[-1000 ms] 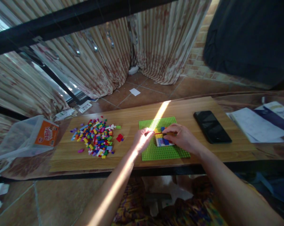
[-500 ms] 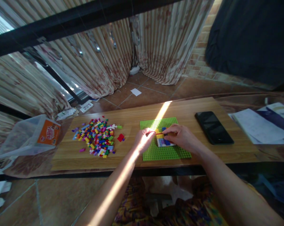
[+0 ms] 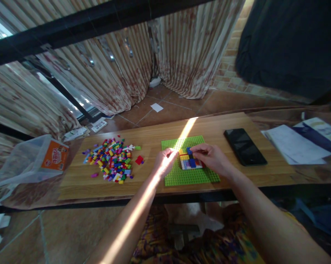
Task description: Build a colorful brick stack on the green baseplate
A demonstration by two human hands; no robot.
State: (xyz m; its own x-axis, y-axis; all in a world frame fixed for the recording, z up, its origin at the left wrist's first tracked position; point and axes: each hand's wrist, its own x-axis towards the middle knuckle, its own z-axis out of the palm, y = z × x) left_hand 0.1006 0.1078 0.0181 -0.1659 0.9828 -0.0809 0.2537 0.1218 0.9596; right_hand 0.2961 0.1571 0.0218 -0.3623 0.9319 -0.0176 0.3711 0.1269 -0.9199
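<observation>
On the green baseplate [image 3: 171,179] sits a low block of toy bricks [image 3: 186,165], white along its near side, with yellow, red and blue pieces on top. The thumb and forefinger of my right hand [image 3: 213,158] are closed at a blue brick [image 3: 189,150] on the block's far side; the right part of the block is under this hand. At the block's left edge, beside the yellow bricks [image 3: 183,157], my left hand [image 3: 164,162] has its fingertips pressed together. Anything inside that pinch is hidden by glare and fingers.
A heap of small mixed bricks [image 3: 113,159] lies on the left of the wooden board [image 3: 149,178], with a red piece [image 3: 139,160] apart from it. Right of the baseplate rests a black phone [image 3: 245,146]. Papers [image 3: 297,145] lie far right, a clear plastic box [image 3: 25,161] far left.
My right fingers have drawn back a little from the block's middle, so more of its blue bricks shows. My left hand keeps its place at the left edge. The view has shifted slightly.
</observation>
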